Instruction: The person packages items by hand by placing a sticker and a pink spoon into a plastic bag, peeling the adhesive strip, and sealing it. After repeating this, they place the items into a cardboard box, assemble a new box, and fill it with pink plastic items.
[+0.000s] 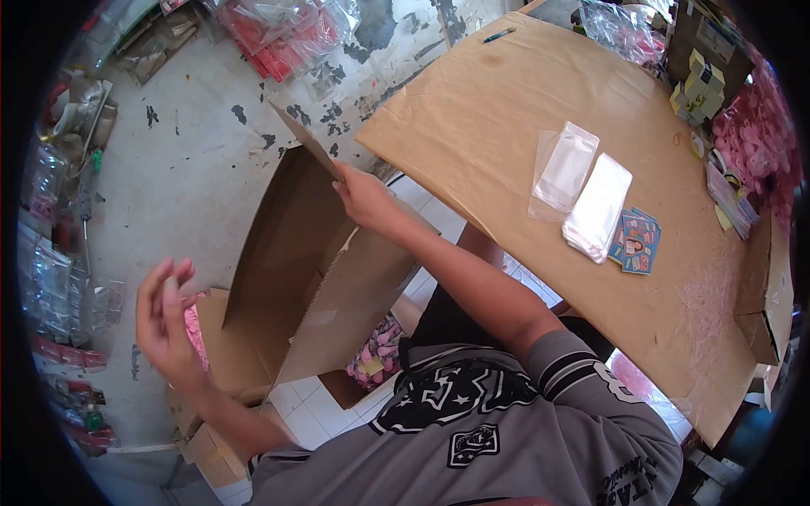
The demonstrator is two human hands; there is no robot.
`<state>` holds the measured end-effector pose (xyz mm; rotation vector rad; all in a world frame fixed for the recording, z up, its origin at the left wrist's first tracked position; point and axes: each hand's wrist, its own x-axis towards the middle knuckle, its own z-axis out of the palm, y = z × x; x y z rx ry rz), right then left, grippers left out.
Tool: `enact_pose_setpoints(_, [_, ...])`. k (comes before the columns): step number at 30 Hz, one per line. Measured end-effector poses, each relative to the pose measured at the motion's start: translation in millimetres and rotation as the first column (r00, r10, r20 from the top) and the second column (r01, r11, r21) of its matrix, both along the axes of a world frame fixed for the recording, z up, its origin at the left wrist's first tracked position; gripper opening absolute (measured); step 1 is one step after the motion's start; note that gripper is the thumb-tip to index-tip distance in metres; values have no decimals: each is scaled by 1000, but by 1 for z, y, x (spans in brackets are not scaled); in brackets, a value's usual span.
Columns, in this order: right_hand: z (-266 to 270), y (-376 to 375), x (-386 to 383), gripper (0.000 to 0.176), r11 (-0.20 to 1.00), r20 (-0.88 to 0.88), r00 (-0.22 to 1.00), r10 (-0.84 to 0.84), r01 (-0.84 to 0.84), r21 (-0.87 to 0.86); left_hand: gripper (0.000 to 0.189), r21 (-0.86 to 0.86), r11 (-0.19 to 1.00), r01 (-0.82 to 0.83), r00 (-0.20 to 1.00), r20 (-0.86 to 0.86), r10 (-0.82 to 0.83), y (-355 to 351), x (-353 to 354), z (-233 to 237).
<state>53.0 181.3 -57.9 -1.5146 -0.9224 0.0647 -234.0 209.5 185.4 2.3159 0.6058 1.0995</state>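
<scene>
A large brown cardboard box (337, 308) stands open and tilted in front of my body, its inside showing. My right hand (364, 196) is closed on a raised flap (305, 139) at the box's far end. To the left of the box, my left hand (164, 316) is lifted, its fingers curved and apart, with nothing in them. Pink pieces (195, 333) show just behind that hand, beside the box's near end.
At the right, a brown-covered table (489, 110) holds clear plastic sleeves (597, 207), blue picture cards (639, 243) and a pen (499, 34). A box of pink items (377, 352) is below the cardboard. Plastic packs (51, 270) line the left side.
</scene>
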Motion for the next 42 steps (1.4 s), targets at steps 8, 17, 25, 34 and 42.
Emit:
enact_pose_setpoints(8, [-35,35,50,38,994,-257,963,81,-98,-53,100,56,998,-26,693,-718,58,242,-73,-145])
enact_pose_setpoints(17, [-57,64,81,45,983,-393,903,176,-139,122,79,197,970,-146,609,-754,245,331,-135,-224])
enact_pose_setpoints(25, [-51,30,67,65,952,-652,700,289,-280,122,40,104,974,-201,664,-716,213,322,-133,-250])
enact_pose_setpoints(34, [-32,-58,9,116,930,-830,429,357,-246,273,29,463,859,-218,652,-586,482,364,-147,-259])
enact_pose_setpoints(42, [2,-99,-103,127,929,-525,784,330,-368,35,39,333,921,-204,646,-661,382,382,-127,-210])
